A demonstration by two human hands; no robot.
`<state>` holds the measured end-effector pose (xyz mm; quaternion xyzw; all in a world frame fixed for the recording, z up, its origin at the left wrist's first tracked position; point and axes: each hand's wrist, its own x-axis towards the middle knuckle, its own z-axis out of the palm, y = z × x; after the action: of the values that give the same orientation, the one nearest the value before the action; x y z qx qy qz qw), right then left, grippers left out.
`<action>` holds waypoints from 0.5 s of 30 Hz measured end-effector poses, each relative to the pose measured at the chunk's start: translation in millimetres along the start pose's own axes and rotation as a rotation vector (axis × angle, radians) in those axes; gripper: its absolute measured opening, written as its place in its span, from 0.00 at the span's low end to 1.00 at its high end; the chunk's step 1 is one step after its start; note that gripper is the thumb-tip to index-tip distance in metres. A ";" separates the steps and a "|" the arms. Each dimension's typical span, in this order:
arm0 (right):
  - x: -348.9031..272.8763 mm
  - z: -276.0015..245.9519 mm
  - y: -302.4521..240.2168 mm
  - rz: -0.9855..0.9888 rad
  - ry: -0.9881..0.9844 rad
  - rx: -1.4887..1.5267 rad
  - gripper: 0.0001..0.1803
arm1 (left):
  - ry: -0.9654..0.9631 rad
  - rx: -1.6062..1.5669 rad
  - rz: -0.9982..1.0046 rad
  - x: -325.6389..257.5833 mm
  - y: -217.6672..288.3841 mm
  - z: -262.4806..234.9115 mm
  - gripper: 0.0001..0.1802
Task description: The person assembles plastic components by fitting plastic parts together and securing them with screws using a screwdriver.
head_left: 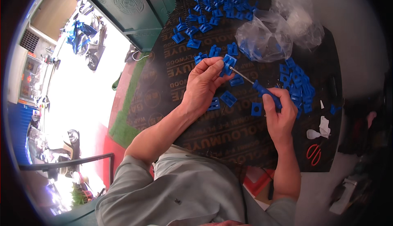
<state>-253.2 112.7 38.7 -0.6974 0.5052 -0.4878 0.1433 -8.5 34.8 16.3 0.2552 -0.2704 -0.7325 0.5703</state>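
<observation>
Between the thumb and fingers of my left hand (203, 80) is a small blue plastic bracket (228, 64), raised over the table. My right hand (281, 113) grips the blue handle of a screwdriver (262, 88). Its metal shaft slants up to the left, and the tip meets the bracket's face; whether a screw sits there is too small to tell. Below the hands, a loose blue piece (228, 98) and a square blue plate with a round hole (256, 109) lie on the dark table (192, 129).
Blue parts with black springs (221, 5) crowd the far side. Clear plastic bags (266, 35) stand at the far right, beyond a heap of blue plates (297, 84). Red-handled scissors (314, 154) and a white bottle (313, 134) lie near the right edge. A green door (127, 9) borders the table's left.
</observation>
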 end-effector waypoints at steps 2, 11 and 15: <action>1.1 2.2 -3.8 0.020 -0.039 0.001 0.14 | -0.006 0.026 0.029 -0.1 -0.5 -0.9 0.08; 0.9 -1.0 1.6 0.013 -0.008 0.017 0.15 | 0.012 0.074 0.075 -2.6 0.4 7.8 0.08; 5.9 -2.4 -10.1 0.138 -0.012 0.144 0.11 | 0.006 0.109 0.112 -4.9 0.2 11.3 0.08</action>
<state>-249.4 113.0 50.0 -0.6517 0.5148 -0.5077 0.2291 -15.1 40.7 25.0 0.2725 -0.3221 -0.6828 0.5965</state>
